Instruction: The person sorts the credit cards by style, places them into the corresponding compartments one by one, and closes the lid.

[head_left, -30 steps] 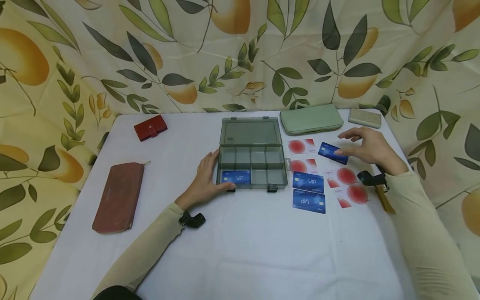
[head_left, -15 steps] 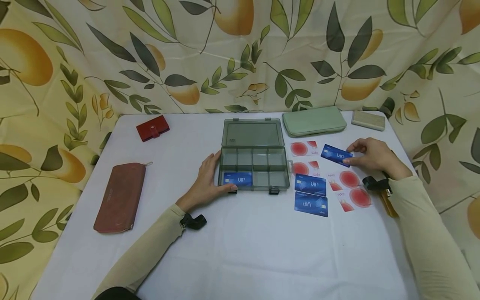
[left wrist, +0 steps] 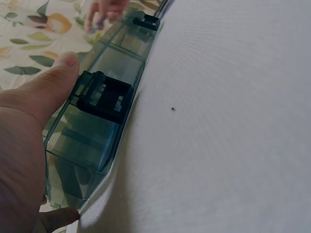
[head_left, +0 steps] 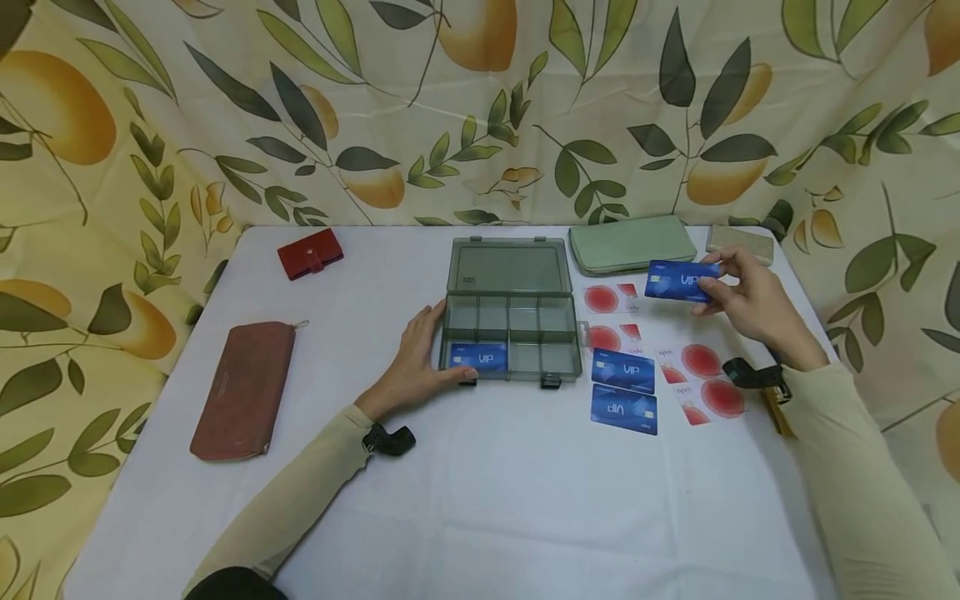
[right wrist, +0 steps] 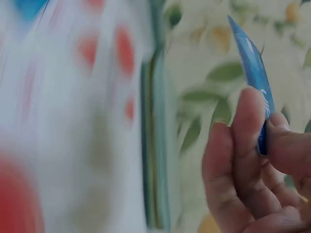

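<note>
Right wrist, blue card [right wrist: 255, 70], jutting from grip [right wrist: 253, 184]

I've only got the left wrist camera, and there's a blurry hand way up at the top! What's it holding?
Observer: In the head view, the right hand pinches a blue VIP card.

Operator: Cool! I can see the front of the box, but is its lid open or closed?

Observer: Open. The lid is folded back on the far side of the box.

Operator: Are there more blue cards on the table?

Observer: Yes, two other blue cards lie to the right of the box, one nearer the person than the other.
</note>
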Demonstrator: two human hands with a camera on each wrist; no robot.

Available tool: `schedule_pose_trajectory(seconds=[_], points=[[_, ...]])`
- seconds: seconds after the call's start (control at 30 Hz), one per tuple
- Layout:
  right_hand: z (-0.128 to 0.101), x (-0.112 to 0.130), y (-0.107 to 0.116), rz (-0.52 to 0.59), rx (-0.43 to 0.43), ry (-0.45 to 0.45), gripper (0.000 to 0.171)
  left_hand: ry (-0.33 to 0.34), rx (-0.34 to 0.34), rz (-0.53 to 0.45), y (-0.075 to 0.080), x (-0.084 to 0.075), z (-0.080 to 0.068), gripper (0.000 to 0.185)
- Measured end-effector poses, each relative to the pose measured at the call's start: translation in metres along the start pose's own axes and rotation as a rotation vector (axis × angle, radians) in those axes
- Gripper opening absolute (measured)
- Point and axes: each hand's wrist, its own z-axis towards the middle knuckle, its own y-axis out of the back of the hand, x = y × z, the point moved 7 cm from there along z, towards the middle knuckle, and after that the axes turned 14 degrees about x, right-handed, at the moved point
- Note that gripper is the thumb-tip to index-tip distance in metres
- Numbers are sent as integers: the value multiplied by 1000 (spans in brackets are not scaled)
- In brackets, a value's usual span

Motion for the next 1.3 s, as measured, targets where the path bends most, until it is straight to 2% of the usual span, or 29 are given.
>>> schedule_pose_trajectory(seconds=[0.1, 0.17, 0.3, 0.4, 0.47, 0.57, 0.73, 0.8, 0.9, 1.17, 1.3], points=[[0, 25, -8, 165, -57, 60, 43, 5, 4, -2, 0, 1, 0, 120], [0, 41, -20, 273, -57, 95, 45, 11, 6, -1, 0, 1, -1, 120], [4, 69, -54, 467, 31, 150, 52, 12, 7, 6, -1, 0, 0, 120], [10, 85, -83, 520, 136, 184, 61, 7, 6, 10, -2, 0, 0, 119], [13, 95, -100, 502, 198, 212, 65, 4, 5, 12, -2, 0, 1, 118], [21, 109, -124, 458, 242, 269, 66, 9, 3, 6, -1, 0, 1, 118], [33, 132, -154, 246, 213, 332, 62, 30, 10, 1, 0, 2, 1, 120], [35, 140, -161, 146, 184, 350, 62, 36, 14, -1, 0, 3, 1, 121], [37, 149, -169, 71, 165, 371, 64, 27, 23, -4, -1, 2, 2, 121], [40, 157, -186, -45, 212, 335, 64, -11, 21, 7, 1, 2, 2, 124], [41, 158, -190, -70, 234, 333, 66, -15, 17, 15, 1, 2, 2, 123]])
